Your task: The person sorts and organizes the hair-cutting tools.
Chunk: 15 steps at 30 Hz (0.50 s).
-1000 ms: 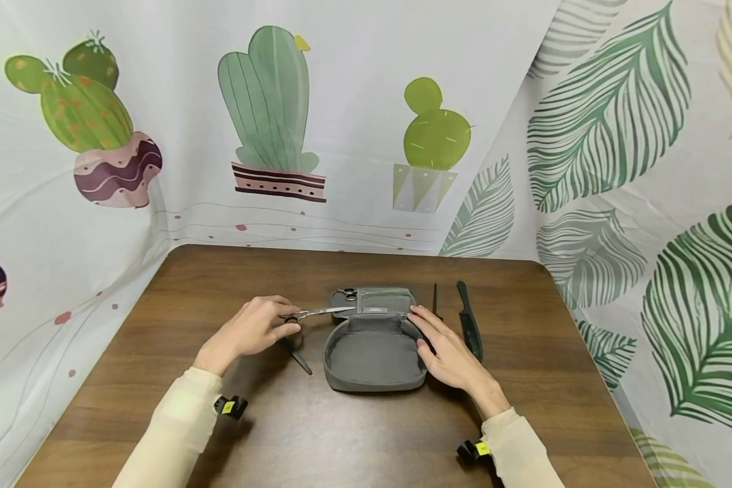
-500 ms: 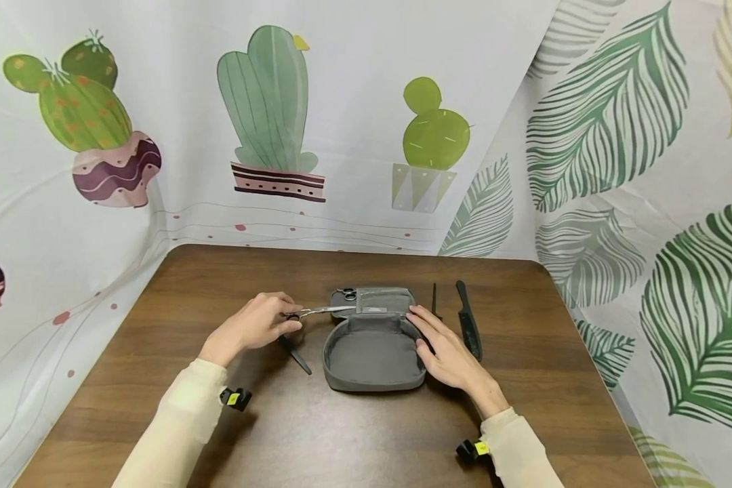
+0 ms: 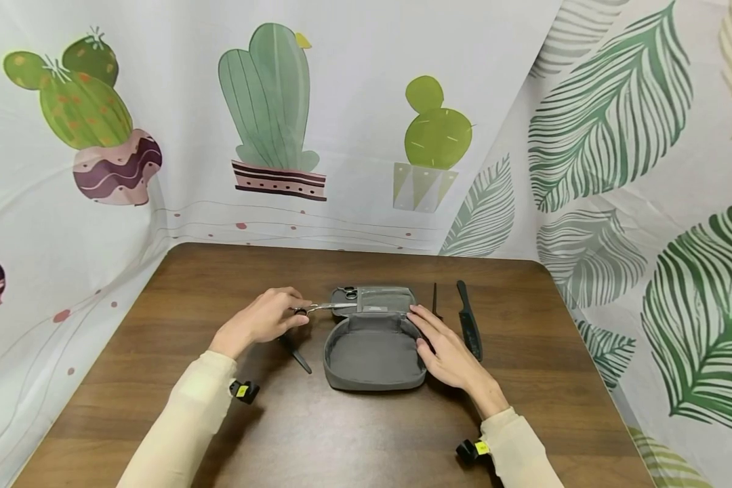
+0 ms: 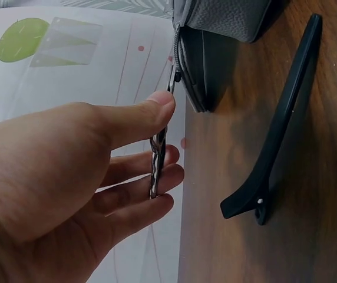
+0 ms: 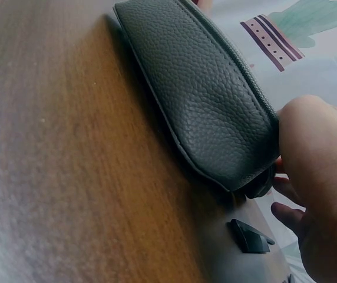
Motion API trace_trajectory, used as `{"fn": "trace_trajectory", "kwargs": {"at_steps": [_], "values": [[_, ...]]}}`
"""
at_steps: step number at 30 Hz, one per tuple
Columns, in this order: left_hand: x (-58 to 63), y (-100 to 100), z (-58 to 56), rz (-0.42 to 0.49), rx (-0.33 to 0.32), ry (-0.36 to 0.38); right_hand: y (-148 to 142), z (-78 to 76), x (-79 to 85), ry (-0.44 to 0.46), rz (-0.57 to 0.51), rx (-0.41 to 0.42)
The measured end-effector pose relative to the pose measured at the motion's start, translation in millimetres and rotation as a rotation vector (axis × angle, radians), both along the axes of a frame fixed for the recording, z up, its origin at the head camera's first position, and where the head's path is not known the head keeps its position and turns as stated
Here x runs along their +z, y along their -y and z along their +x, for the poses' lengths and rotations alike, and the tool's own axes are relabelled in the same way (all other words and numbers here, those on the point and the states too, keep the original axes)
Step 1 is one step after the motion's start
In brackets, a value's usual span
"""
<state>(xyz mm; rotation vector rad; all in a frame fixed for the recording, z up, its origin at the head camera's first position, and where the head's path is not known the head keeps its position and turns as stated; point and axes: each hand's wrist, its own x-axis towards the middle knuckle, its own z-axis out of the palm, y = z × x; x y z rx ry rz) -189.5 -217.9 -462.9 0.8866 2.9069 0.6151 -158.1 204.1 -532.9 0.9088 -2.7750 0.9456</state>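
Observation:
My left hand (image 3: pixel 265 315) pinches a pair of scissors (image 3: pixel 326 307) by the handles, thumb on one side and fingers on the other. Its silver blades point right, overlapping the lid of a grey zip case (image 3: pixel 375 383). The case lies unfolded, with its deep half towards me and its lid at the back. Another pair of scissors (image 3: pixel 350 293) sits at the lid's left side, beside a clear-fronted pocket (image 3: pixel 385 298). On the case's right edge rests my right hand (image 3: pixel 448 349), fingers extended to the lid and thumb by the deep half's rim.
A black hair clip (image 4: pixel 280 124) lies on the wooden table (image 3: pixel 366 440) below my left hand. To the right of the case are a thin dark stick-like piece (image 3: pixel 435 298) and a black comb (image 3: pixel 471 329). Printed curtains (image 3: pixel 354 135) hang behind the table.
My left hand has shifted slightly right and up with the scissors, and the blades reach a little further over the lid. The right hand and the case stay put.

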Motion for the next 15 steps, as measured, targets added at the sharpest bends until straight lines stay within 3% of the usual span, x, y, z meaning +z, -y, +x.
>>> {"fn": "trace_trajectory", "kwargs": {"at_steps": [15], "values": [[-10.8,-12.7,-9.6,0.077,-0.042,0.023,-0.3,-0.9,-1.3,-0.012,-0.013,0.004]]}}
